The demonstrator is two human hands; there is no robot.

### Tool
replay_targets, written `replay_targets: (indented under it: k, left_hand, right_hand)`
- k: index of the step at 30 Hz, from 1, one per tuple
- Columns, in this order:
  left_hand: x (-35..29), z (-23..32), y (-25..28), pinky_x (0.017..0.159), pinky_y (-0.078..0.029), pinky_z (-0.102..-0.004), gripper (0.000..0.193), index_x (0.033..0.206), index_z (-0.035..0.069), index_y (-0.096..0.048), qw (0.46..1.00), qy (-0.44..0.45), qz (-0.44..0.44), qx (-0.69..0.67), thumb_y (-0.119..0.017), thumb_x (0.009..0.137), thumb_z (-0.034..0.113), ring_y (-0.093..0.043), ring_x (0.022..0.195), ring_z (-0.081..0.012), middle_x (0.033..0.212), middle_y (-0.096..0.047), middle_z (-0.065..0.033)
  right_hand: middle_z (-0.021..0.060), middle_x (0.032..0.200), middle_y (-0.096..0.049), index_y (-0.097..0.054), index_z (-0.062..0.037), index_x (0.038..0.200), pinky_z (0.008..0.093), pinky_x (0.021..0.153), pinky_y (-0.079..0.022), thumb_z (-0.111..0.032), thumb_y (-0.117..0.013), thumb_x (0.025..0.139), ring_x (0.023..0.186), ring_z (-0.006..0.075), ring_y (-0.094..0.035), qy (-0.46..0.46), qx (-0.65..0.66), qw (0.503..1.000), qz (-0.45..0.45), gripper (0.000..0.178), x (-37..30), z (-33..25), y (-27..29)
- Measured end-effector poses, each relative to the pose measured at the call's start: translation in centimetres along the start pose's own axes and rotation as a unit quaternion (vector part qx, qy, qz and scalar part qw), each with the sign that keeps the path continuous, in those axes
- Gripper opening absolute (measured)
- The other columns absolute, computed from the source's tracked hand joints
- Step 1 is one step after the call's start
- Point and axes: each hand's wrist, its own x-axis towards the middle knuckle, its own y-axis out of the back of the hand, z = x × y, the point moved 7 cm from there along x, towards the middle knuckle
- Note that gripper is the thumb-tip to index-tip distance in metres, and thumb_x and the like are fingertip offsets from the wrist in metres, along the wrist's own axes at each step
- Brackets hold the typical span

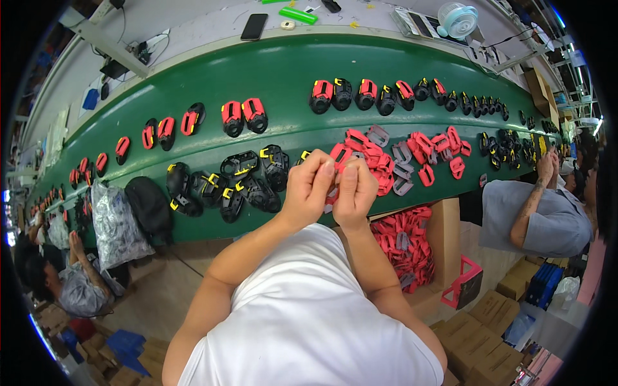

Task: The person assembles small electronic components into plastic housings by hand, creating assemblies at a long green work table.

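My left hand (309, 188) and my right hand (356, 193) are close together over the near edge of the green work surface. The fingers of both are closed in a pinch, thumbs side by side. Bits of red and grey show in the gap between them, but I cannot tell whether these are held or lie behind. Just beyond my right hand is a heap of red plastic frames (382, 168), with grey plastic frames (402, 170) mixed in. Left of my left hand lie several black plastic shells (257, 194) with yellow clips.
Rows of red-and-black assembled pieces (232, 118) stand along the far side of the green surface (257, 71). Below its near edge, a cardboard box (446, 241) holds more red frames. A clear plastic bag (116, 222) and a black bag (148, 204) sit left. Co-workers are on both sides.
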Motion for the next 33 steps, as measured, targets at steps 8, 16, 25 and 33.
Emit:
replay_targets:
  k: [8, 16, 25, 33]
  left_hand:
    - [0.2, 0.2, 0.0, 0.043, -0.034, -0.0250, 0.023, 0.076, 0.001, -0.048, 1.000, 0.004, 0.016, 0.013, -0.043, 0.094, 0.014, -0.042, 0.046, -0.0086, 0.056, -0.048, -0.0028]
    - [-0.3, 1.7, 0.4, 0.045, -0.039, -0.0265, 0.017, 0.078, 0.000, -0.051, 0.989, -0.079, 0.035, 0.117, -0.047, 0.091, 0.009, -0.050, 0.046, -0.0136, 0.057, -0.050, -0.0059]
    - [-0.4, -1.0, 1.0, 0.043, -0.035, -0.0245, 0.024, 0.077, 0.000, -0.050, 0.997, -0.019, 0.037, 0.069, -0.043, 0.094, 0.015, -0.046, 0.046, -0.0096, 0.057, -0.048, -0.0051]
    - [0.0, -1.6, 1.1, 0.043, -0.033, -0.0241, 0.026, 0.075, 0.001, -0.048, 0.995, -0.051, 0.029, 0.076, -0.043, 0.095, 0.016, -0.043, 0.047, -0.0073, 0.053, -0.043, -0.0021]
  right_hand:
    - [0.0048, 0.057, -0.040, -0.041, -0.0003, 0.068, 0.0269, 0.046, -0.029, -0.017, -0.041, 0.094, 0.050, 0.0117, -0.036, -0.073, 0.061, 0.995, 0.010, 0.031, -0.1, 0.7, -0.3]
    - [0.0052, 0.055, -0.041, -0.042, -0.0005, 0.069, 0.0286, 0.045, -0.030, -0.017, -0.041, 0.094, 0.049, 0.0123, -0.037, -0.104, 0.018, 0.994, -0.005, 0.030, -0.7, 1.3, -0.6]
    - [0.0060, 0.054, -0.042, -0.042, -0.0005, 0.069, 0.0292, 0.044, -0.031, -0.015, -0.041, 0.094, 0.046, 0.0146, -0.040, -0.111, 0.039, 0.993, 0.016, 0.028, -1.3, 2.4, -1.0]
    - [0.0083, 0.055, -0.042, -0.042, -0.0003, 0.069, 0.0305, 0.044, -0.031, -0.014, -0.043, 0.093, 0.046, 0.0162, -0.040, -0.117, 0.014, 0.993, -0.004, 0.028, -0.7, 3.1, -1.3]
